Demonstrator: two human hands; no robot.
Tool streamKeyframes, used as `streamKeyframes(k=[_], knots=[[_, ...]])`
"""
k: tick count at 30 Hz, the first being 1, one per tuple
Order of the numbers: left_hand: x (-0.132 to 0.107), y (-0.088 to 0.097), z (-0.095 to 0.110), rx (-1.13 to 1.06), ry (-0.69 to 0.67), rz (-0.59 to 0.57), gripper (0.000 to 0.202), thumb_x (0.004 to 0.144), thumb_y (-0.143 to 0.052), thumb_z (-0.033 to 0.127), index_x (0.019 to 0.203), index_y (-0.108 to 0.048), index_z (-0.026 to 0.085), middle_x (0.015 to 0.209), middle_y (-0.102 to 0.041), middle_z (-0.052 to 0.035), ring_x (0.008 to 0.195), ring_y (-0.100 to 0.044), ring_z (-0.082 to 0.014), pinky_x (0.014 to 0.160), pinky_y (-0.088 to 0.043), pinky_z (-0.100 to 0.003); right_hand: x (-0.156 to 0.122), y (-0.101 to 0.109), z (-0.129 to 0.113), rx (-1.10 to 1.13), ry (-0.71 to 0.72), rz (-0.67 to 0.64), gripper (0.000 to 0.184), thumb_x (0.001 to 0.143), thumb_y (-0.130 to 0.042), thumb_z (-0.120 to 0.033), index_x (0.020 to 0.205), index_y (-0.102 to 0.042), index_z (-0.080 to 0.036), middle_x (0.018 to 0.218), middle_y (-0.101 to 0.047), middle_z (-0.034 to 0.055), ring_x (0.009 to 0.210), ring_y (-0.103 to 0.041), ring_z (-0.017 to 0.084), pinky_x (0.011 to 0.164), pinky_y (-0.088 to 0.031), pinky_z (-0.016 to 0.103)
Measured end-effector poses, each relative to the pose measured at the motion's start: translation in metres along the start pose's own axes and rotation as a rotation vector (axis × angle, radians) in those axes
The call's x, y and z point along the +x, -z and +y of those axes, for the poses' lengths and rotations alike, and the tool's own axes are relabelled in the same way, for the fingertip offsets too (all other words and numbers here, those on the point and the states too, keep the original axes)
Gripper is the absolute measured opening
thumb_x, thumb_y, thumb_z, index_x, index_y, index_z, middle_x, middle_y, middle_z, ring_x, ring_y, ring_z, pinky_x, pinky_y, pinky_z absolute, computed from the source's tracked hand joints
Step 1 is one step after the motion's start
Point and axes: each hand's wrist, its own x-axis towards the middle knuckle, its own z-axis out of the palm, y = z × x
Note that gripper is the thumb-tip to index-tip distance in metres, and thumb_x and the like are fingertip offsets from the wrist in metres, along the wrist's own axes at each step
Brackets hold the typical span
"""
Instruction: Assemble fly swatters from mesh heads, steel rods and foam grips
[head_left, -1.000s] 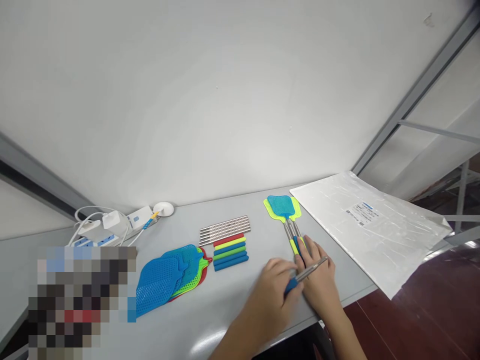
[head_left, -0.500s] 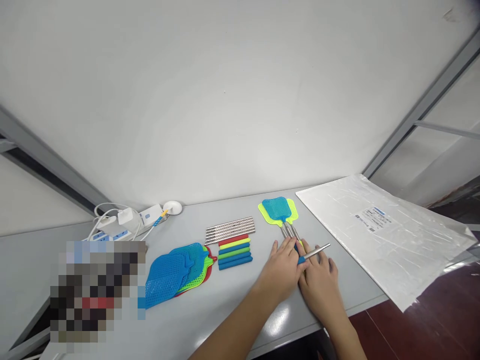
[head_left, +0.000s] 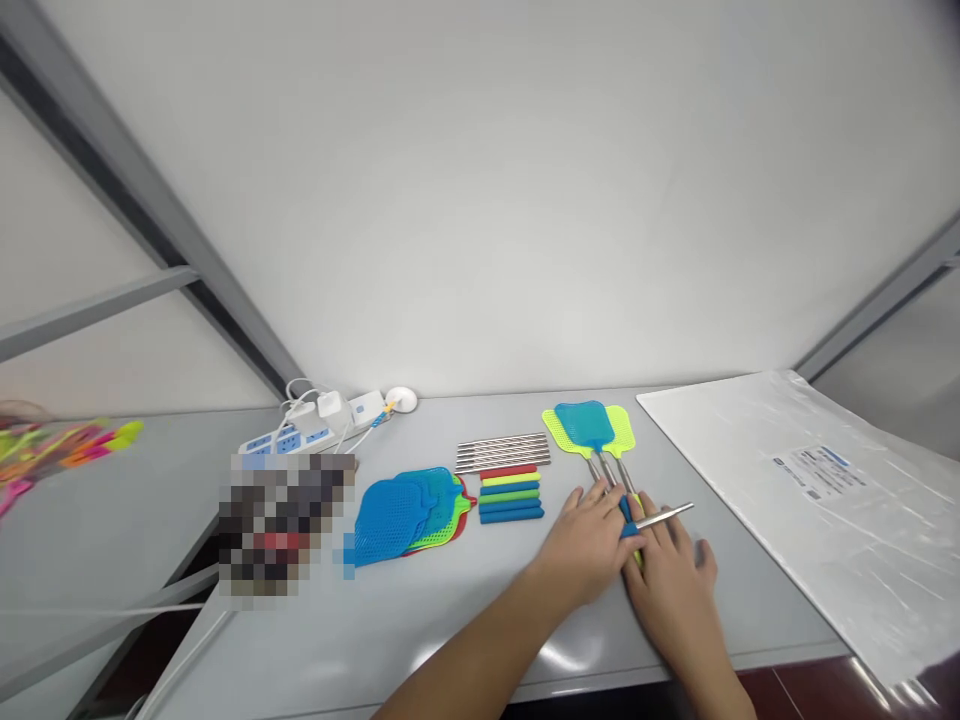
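Three fly swatters lie together at the right of the table: a blue one overlaps two yellow-green ones, whose right-hand head shows beside it. My left hand rests over the lower shafts and grips a metal rod with a blue handle, which juts to the right across my right fingers. My right hand has its thumb and index finger around the yellow handle of the right-hand swatter. My fingers partly hide the swatter handles.
Loose swatter heads lie stacked at left. Beside them are several coloured handle tubes and a row of metal rods. A power strip with chargers stands at back left. A white plastic package covers the right side.
The view has turned left, shifting the scene rightward. The right-hand yellow-green swatter now lies farther out from the blue one, with its shaft spread wider. Both hands stay at the handles.
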Motion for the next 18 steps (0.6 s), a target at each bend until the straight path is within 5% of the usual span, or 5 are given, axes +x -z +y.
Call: streamKeyframes(k=[6,9,11,14,18], knots=[[-0.012,0.025,0.011,-0.189,0.036,0.115,0.04,0.1,-0.04,0.045,0.12,-0.06,0.016,0.15,-0.046,-0.0094,0.144,-0.032,-0.0264,0.114,-0.032,-0.041,-0.001,-0.008,0.013,0.095,0.013,0.11,0.063,0.09,-0.035,-0.053,0.144,-0.041,-0.021,0.145,-0.05,0.0144,0.133,-0.041,0.036,0.104,-0.023,0.069],[-0.04,0.047,0.011,-0.307,0.202,0.207,0.036,0.1,-0.039,0.047,0.1,-0.062,0.019,0.105,-0.069,-0.0083,0.1,-0.063,-0.0229,0.084,-0.048,-0.033,-0.001,-0.001,0.017,0.194,0.028,0.186,0.063,0.087,-0.039,-0.061,0.137,-0.049,-0.023,0.144,-0.05,0.015,0.129,-0.045,0.04,0.101,-0.029,0.069],[-0.066,0.06,0.007,-0.344,0.327,0.255,0.038,0.101,-0.035,0.05,0.091,-0.058,0.021,0.073,-0.061,-0.0009,0.069,-0.058,-0.018,0.063,-0.042,-0.028,0.001,0.009,0.011,0.323,0.079,0.211,0.057,0.087,-0.045,-0.059,0.131,-0.054,-0.024,0.142,-0.052,0.0145,0.126,-0.048,0.039,0.101,-0.035,0.063],[-0.109,0.073,-0.001,-0.565,0.512,0.361,0.036,0.1,-0.035,0.05,0.083,-0.05,0.022,0.06,-0.041,0.0056,0.054,-0.041,-0.0131,0.052,-0.029,-0.026,0.007,0.031,-0.021,0.601,0.177,0.159,0.044,0.088,-0.051,-0.052,0.123,-0.06,-0.026,0.135,-0.057,0.0118,0.125,-0.052,0.034,0.102,-0.041,0.052],[-0.157,0.084,-0.004,-0.672,0.623,0.429,0.039,0.101,-0.031,0.049,0.078,-0.046,0.022,0.059,-0.035,0.0066,0.054,-0.034,-0.0121,0.052,-0.025,-0.026,0.013,0.058,-0.097,1.05,0.161,-0.113,0.037,0.092,-0.05,-0.049,0.12,-0.06,-0.026,0.108,-0.069,0.0086,0.102,-0.065,0.026,0.09,-0.051,0.041]])
